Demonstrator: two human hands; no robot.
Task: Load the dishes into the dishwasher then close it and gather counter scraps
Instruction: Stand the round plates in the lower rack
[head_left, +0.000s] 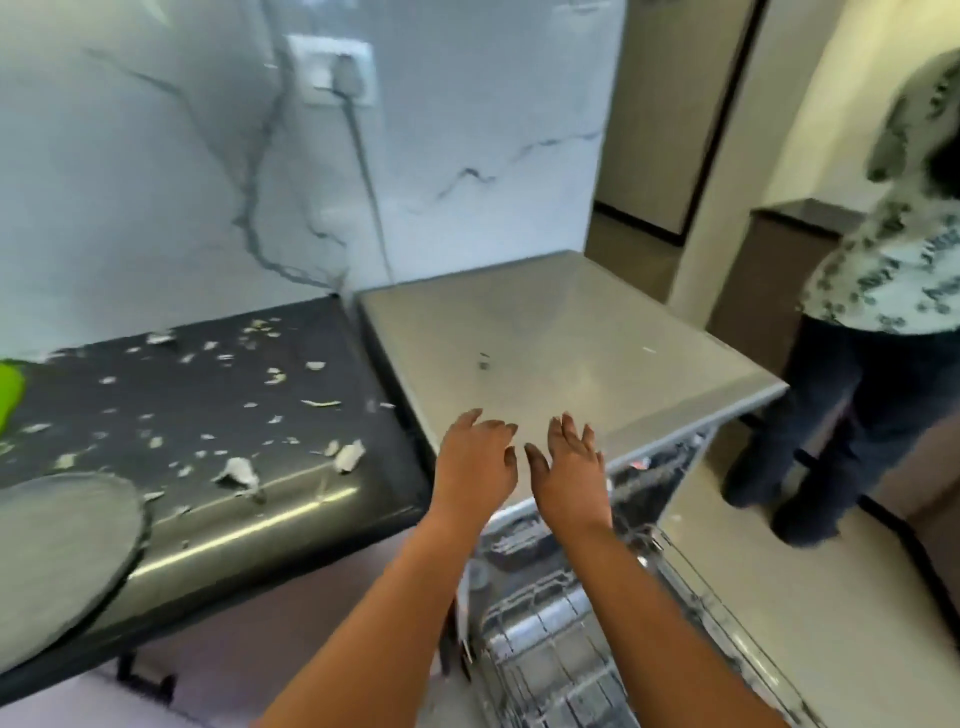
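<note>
Left hand (475, 457) and right hand (569, 467) side by side over open dishwasher (571, 353), each grip spread, holding nothing; scraps (239, 470) strewn across dark tabletop (182, 415).

**One camera, up high, looking down**

There is only one view. The camera sits on the person's head and looks forward and down. It is a wide view, so the edges bend and the picture is a bit blurry. The two arms reach out from the bottom edge, with the left hand (475, 467) and the right hand (569, 475) close to the middle. The dishwasher (561, 353) is right in front and very near, its rack (561, 639) straight below. The dark counter (171, 415) runs off to the left. The marble wall (182, 171) fills the top. Another person (878, 312) stands at the right edge.
</note>
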